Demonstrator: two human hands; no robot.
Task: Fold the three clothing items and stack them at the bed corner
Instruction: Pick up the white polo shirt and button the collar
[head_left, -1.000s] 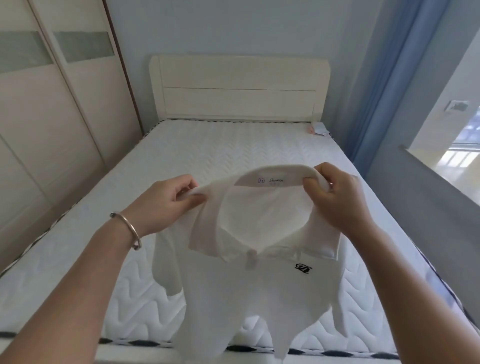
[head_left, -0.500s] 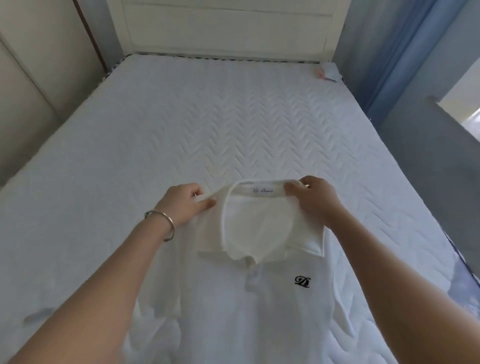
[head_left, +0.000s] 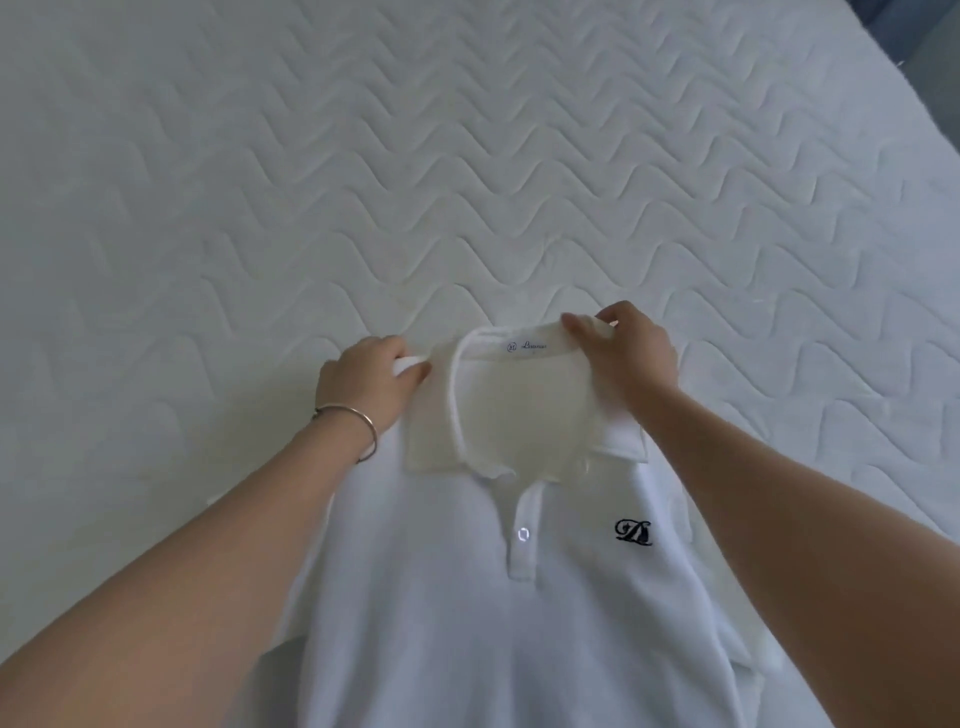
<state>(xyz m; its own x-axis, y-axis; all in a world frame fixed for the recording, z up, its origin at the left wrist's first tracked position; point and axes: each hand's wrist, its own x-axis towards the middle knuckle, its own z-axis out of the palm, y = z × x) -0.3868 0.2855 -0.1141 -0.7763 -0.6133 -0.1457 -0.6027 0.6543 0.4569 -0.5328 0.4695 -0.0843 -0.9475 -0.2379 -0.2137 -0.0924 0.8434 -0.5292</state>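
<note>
A white polo shirt lies front side up on the white quilted mattress, collar pointing away from me, with a black embroidered logo on its chest and one button on the placket. My left hand, with a silver bangle on the wrist, pinches the left shoulder by the collar. My right hand grips the right side of the collar near the neck label. The sleeves are tucked partly under my forearms. No other clothing item is in view.
The mattress spreads wide beyond the shirt on the far side and to the left. Its right edge runs diagonally at the upper right corner, with a grey-blue wall or floor beyond it.
The shirt went from hanging in the air in front of me to lying flat on the mattress. Both hands moved down and forward with it, and my view tilted down.
</note>
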